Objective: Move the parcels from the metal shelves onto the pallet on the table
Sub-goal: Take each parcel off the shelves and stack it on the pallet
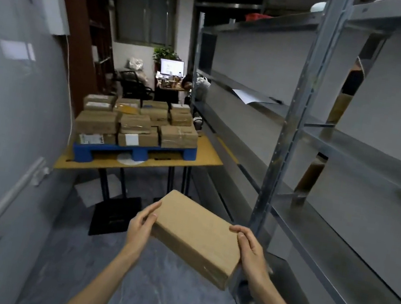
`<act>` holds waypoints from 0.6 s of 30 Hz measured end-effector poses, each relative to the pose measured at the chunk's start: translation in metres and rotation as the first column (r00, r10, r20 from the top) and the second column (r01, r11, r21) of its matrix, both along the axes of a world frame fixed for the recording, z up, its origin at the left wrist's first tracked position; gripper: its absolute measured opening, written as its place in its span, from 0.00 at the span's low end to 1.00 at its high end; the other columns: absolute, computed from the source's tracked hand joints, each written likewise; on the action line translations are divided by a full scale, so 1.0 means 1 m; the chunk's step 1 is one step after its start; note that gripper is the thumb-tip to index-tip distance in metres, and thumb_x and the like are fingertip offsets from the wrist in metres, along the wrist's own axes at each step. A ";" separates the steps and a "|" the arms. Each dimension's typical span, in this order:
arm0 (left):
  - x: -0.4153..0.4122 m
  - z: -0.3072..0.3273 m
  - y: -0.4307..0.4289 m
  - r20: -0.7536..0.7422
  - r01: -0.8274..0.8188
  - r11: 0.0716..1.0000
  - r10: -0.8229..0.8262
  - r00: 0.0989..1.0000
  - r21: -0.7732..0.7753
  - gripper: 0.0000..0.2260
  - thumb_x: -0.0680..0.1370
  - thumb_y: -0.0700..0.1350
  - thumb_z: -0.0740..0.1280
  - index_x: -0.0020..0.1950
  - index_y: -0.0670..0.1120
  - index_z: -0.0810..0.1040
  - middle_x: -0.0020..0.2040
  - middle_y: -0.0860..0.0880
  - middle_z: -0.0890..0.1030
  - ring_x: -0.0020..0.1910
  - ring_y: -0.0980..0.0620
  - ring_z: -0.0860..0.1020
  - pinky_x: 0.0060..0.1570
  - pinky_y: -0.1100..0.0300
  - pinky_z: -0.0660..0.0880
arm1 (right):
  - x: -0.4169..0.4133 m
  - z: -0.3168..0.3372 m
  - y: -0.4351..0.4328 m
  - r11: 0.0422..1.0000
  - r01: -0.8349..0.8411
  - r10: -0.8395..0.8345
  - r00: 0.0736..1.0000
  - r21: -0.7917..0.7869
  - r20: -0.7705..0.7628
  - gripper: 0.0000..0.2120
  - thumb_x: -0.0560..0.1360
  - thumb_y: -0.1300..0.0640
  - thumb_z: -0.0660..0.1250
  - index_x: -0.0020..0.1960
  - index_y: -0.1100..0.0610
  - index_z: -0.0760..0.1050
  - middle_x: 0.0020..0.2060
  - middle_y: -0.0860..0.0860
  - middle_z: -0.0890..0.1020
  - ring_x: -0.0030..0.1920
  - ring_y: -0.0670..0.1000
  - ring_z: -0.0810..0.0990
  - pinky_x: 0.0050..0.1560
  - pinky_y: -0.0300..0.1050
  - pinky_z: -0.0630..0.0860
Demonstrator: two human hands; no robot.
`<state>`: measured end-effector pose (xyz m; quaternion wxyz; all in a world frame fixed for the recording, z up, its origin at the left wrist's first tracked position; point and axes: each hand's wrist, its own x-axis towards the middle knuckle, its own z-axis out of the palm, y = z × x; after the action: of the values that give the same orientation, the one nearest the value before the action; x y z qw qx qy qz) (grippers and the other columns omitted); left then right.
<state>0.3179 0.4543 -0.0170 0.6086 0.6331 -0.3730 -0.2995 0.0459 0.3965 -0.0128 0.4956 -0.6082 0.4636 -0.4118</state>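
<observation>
A flat brown cardboard parcel (194, 232) is held in the air over the floor, tilted down to the right. My left hand (142, 224) grips its left end, thumb on top. Its right end is held by my right hand (250, 251), fingers curled over the edge. Ahead stands a blue pallet (83, 153) on a wooden table (206, 155), stacked with several taped cardboard parcels (138, 123). The metal shelves (351, 154) run along the right side; the levels in view hold no parcels.
A grey wall lines the left side. The table's black legs and base plate (116, 214) stand on the grey floor ahead. A sheet of paper (252, 97) lies on a shelf. Behind the table are a chair, a desk and a lit monitor (171, 67).
</observation>
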 end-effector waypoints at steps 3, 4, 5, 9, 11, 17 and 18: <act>0.015 0.001 -0.031 -0.050 -0.134 0.991 0.133 0.990 -0.021 0.13 0.83 0.46 0.62 0.64 0.59 0.79 0.65 0.54 0.75 0.64 0.52 0.73 0.63 0.42 0.75 | 0.029 0.003 -0.050 1.000 -0.023 0.024 0.999 -0.016 0.036 0.12 0.84 0.52 0.57 0.54 0.41 0.78 0.53 0.39 0.80 0.55 0.41 0.77 0.50 0.40 0.71; 0.019 0.001 -0.042 -0.065 -0.177 0.984 0.174 0.983 -0.029 0.13 0.83 0.45 0.62 0.64 0.57 0.79 0.64 0.54 0.76 0.64 0.51 0.73 0.63 0.42 0.75 | 0.039 0.004 -0.066 0.999 -0.036 0.037 0.998 -0.013 0.041 0.11 0.84 0.50 0.57 0.57 0.41 0.77 0.55 0.40 0.80 0.57 0.42 0.77 0.50 0.40 0.71; 0.024 0.001 -0.053 -0.084 -0.222 0.974 0.219 0.972 -0.034 0.13 0.83 0.44 0.62 0.64 0.56 0.80 0.64 0.54 0.76 0.64 0.51 0.73 0.64 0.42 0.74 | 0.048 0.006 -0.081 0.999 -0.044 0.045 0.998 -0.008 0.042 0.11 0.83 0.49 0.57 0.59 0.41 0.75 0.57 0.41 0.79 0.58 0.43 0.77 0.50 0.39 0.72; 0.038 -0.002 -0.088 -0.182 -0.389 0.921 0.379 0.907 -0.020 0.14 0.83 0.42 0.63 0.64 0.54 0.80 0.65 0.52 0.77 0.64 0.50 0.74 0.64 0.42 0.74 | 0.082 0.016 -0.130 0.999 -0.047 0.046 0.996 0.016 0.074 0.15 0.82 0.45 0.57 0.68 0.36 0.67 0.65 0.41 0.72 0.61 0.41 0.73 0.54 0.40 0.72; 0.047 -0.004 -0.104 -0.183 -0.439 0.899 0.430 0.884 -0.010 0.14 0.82 0.42 0.63 0.65 0.53 0.79 0.66 0.51 0.77 0.64 0.49 0.73 0.65 0.42 0.73 | 0.098 0.016 -0.148 0.998 -0.066 0.065 0.997 0.016 0.044 0.18 0.82 0.44 0.57 0.71 0.35 0.65 0.70 0.41 0.68 0.68 0.46 0.68 0.66 0.50 0.70; 0.082 -0.003 -0.162 -0.154 -0.554 0.832 0.549 0.822 0.009 0.15 0.83 0.42 0.61 0.68 0.51 0.77 0.68 0.50 0.75 0.63 0.52 0.71 0.67 0.46 0.72 | 0.148 0.013 -0.196 0.988 -0.151 0.153 0.987 0.036 -0.046 0.24 0.80 0.43 0.61 0.75 0.34 0.59 0.78 0.41 0.57 0.76 0.50 0.59 0.74 0.57 0.60; 0.089 -0.003 -0.172 -0.148 -0.571 0.821 0.565 0.811 0.009 0.15 0.83 0.43 0.61 0.69 0.51 0.77 0.68 0.51 0.74 0.62 0.54 0.71 0.66 0.50 0.71 | 0.158 0.012 -0.204 0.987 -0.160 0.162 0.985 0.032 -0.058 0.25 0.80 0.43 0.61 0.75 0.34 0.58 0.78 0.42 0.56 0.77 0.51 0.58 0.75 0.59 0.60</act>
<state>0.4068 0.2818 -0.0201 0.7068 0.6812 -0.1273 -0.1424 0.2036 0.1925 -0.0005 0.5213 -0.6490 0.4333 -0.3455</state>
